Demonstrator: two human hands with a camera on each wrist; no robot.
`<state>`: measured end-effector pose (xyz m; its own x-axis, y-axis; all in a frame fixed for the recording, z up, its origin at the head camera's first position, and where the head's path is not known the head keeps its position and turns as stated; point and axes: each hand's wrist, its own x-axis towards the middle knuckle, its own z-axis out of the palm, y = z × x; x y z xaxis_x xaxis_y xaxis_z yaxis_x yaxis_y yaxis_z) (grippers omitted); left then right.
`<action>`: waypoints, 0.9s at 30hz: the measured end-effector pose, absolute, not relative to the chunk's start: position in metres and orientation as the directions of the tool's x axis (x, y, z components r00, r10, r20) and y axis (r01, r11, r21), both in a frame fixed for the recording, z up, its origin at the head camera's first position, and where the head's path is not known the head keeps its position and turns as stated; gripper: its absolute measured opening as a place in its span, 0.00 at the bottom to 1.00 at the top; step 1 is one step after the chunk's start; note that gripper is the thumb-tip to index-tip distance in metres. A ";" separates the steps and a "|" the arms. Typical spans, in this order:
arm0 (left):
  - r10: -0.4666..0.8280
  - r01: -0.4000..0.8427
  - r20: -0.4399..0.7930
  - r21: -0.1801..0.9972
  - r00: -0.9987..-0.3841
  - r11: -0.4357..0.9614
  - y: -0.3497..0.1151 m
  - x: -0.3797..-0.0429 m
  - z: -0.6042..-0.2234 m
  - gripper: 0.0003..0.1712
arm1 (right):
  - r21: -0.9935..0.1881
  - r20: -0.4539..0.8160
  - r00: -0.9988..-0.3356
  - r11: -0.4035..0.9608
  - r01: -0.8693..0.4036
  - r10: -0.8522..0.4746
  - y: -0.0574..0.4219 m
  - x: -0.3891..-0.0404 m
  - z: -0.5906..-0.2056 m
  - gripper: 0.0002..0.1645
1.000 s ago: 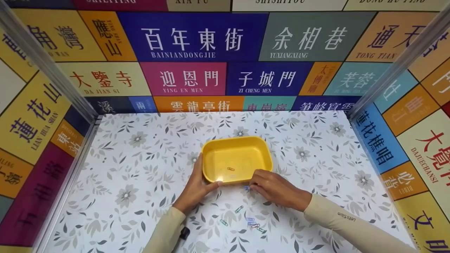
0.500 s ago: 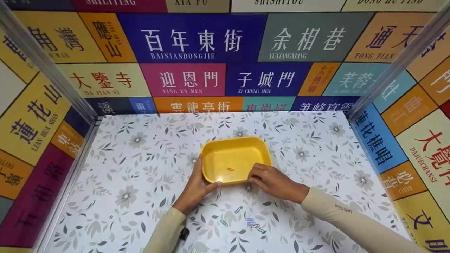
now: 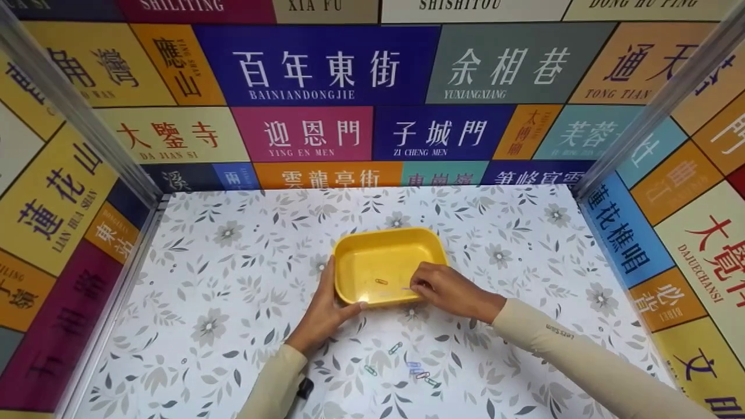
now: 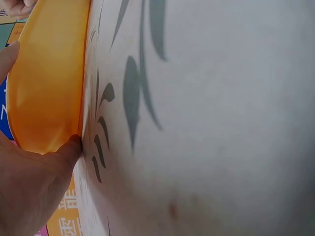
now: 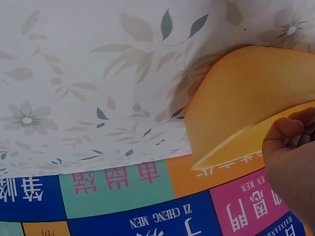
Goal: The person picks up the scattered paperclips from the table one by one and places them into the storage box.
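My right hand [image 3: 451,289], fingers nearly closed, pinches a purple paper clip [image 3: 405,288] over the yellow tray [image 3: 381,243], whose near-left corner my left hand [image 3: 323,314] grips. An orange paper clip [image 3: 381,281] lies inside.

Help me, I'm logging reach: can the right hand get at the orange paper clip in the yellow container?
Likely yes: nothing covers the orange paper clip and the right hand is over the yellow container, though seemingly holding a bluish object.
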<state>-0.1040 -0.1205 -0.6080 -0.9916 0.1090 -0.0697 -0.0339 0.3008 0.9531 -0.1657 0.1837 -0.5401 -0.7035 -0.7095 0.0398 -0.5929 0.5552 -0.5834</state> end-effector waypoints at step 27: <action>0.101 -0.052 -0.089 0.945 -0.991 0.323 -0.120 -0.105 -0.606 0.76 | -0.616 -0.085 -0.674 0.570 -0.543 -0.734 0.169 -0.202 -0.542 0.07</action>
<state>-0.1048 -0.1198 -0.6063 -0.9909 0.1011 -0.0893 -0.0522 0.3233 0.9449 -0.2024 0.1692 -0.5421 -0.6741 -0.7337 -0.0852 -0.5430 0.5704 -0.6163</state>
